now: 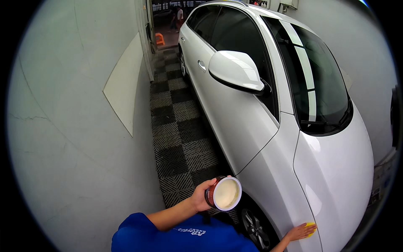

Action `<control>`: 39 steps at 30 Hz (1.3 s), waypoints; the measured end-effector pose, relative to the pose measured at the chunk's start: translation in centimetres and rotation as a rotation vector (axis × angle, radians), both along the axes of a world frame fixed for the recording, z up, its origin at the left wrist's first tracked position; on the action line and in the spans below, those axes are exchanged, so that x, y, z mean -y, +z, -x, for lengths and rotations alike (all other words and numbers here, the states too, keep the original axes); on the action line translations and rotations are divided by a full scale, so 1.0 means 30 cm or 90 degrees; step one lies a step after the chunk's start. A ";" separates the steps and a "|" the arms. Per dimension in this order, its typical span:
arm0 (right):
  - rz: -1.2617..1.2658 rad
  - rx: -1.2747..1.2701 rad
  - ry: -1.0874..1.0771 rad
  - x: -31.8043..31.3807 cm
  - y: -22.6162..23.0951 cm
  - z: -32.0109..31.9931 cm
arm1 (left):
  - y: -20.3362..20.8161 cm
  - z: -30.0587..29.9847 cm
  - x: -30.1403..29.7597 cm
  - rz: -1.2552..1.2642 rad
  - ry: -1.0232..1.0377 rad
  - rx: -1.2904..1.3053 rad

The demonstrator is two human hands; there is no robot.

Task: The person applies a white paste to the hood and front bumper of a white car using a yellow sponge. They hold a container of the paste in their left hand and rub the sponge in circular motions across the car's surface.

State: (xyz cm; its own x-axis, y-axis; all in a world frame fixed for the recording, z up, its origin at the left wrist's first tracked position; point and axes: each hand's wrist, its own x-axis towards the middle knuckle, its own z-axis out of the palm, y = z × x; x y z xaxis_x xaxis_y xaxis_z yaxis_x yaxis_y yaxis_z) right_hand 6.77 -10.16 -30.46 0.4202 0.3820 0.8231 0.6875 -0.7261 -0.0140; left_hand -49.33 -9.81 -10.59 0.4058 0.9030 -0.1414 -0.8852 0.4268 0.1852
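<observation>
My left hand (202,195) grips a round, dark red tub of wax (227,193) beside the car's front fender. The tub is open and tilted toward me, showing a smooth cream-coloured paste inside a white rim. Lower right, my right hand (299,232) presses a yellow sponge (311,229) onto the white car (268,164), by the seam between fender and hood. Its fingers lie over the sponge, so only the sponge's edges show. Just left of that arm is the front wheel (255,229), partly hidden by my blue shirt.
A white side mirror (236,70) juts out from the car door. Dark and grey ribbed floor tiles (171,147) run between the car and a grey wall (84,159). An orange stool (160,38) stands near the far doorway, with people beyond it.
</observation>
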 end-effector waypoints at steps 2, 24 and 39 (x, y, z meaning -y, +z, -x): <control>0.023 -0.091 0.081 -0.109 0.132 0.147 | -0.022 -0.034 -0.029 0.011 -0.014 -0.021; -0.004 -0.348 0.376 -0.176 0.349 0.421 | 0.113 -0.288 -0.247 0.014 -0.108 -0.203; -0.149 -0.469 0.140 -0.166 0.230 0.441 | 0.070 -0.020 -0.498 -0.069 -0.172 -0.211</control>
State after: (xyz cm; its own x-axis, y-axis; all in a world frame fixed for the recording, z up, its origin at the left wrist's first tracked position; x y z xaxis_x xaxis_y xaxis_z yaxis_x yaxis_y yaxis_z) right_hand -6.47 -5.20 -23.56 0.8219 0.3715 0.4317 0.5689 -0.4975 -0.6549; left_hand -48.74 5.12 -8.49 0.5776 0.7880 -0.2134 -0.6299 0.5964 0.4975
